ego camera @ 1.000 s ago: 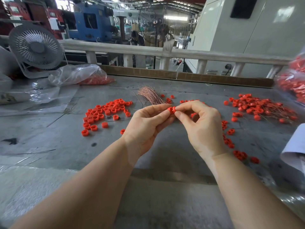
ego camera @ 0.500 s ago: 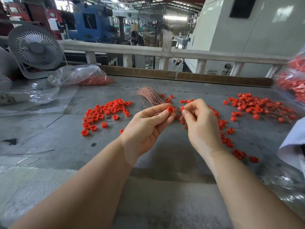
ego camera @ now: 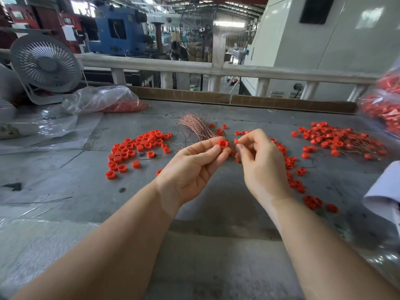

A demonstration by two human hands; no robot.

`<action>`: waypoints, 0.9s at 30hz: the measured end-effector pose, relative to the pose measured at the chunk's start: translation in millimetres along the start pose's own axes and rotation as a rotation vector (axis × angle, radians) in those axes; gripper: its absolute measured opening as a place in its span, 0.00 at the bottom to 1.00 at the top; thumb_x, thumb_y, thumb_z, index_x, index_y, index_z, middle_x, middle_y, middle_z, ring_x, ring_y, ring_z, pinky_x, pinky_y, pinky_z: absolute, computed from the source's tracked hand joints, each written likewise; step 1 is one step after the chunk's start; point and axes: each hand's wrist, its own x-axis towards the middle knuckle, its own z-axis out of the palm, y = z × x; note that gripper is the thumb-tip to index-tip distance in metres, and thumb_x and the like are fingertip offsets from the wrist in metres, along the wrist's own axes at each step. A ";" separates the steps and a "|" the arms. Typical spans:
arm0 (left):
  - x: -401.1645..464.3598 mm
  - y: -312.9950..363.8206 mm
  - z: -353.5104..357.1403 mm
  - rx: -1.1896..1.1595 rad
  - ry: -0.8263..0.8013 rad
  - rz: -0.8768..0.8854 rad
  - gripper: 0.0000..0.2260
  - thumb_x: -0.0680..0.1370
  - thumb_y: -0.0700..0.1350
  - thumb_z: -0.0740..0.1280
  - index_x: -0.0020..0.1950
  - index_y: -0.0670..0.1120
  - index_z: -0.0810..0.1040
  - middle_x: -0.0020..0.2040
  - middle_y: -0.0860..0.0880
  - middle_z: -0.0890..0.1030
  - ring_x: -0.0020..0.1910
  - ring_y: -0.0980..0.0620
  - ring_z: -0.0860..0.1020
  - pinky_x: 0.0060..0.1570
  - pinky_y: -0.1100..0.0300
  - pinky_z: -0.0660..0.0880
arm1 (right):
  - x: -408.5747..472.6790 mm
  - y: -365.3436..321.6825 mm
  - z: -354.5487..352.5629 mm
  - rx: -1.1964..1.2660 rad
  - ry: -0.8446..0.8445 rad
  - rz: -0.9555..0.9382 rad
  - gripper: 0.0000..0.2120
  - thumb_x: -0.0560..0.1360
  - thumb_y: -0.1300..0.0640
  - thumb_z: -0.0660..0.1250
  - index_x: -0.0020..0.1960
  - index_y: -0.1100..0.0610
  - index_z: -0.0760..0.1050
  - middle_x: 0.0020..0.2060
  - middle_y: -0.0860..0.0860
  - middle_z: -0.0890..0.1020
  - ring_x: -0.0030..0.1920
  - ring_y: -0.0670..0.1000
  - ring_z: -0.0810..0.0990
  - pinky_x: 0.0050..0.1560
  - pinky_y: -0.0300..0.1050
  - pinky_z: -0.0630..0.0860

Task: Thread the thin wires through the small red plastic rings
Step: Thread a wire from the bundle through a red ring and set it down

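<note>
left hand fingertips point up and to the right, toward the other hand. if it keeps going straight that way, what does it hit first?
Most likely the right hand: the left hand pinches a red ring whose leading edge faces the right hand's fingertips across a narrow gap. Depth is unclear from one view, so it might pass just in front.

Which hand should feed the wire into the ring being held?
Probably the right hand. The left hand already pinches the red ring with its opening showing, and the right's pinched fingertips sit just beside it. Any wire there is too thin to see.
</note>
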 end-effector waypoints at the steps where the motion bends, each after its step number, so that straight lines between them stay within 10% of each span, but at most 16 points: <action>1: 0.0 0.2 0.0 -0.010 0.002 0.001 0.09 0.76 0.30 0.59 0.46 0.37 0.78 0.36 0.45 0.83 0.36 0.54 0.83 0.38 0.66 0.79 | -0.2 -0.2 0.1 0.002 -0.004 -0.003 0.07 0.76 0.63 0.64 0.42 0.53 0.70 0.31 0.45 0.76 0.36 0.52 0.77 0.41 0.49 0.74; 27: -1.3 -3.8 -2.1 0.068 -0.129 0.012 0.10 0.70 0.34 0.64 0.50 0.35 0.78 0.43 0.40 0.83 0.42 0.49 0.83 0.47 0.60 0.79 | 0.2 0.1 2.2 0.183 -0.212 0.119 0.18 0.72 0.72 0.61 0.36 0.49 0.70 0.28 0.46 0.76 0.28 0.46 0.73 0.33 0.43 0.72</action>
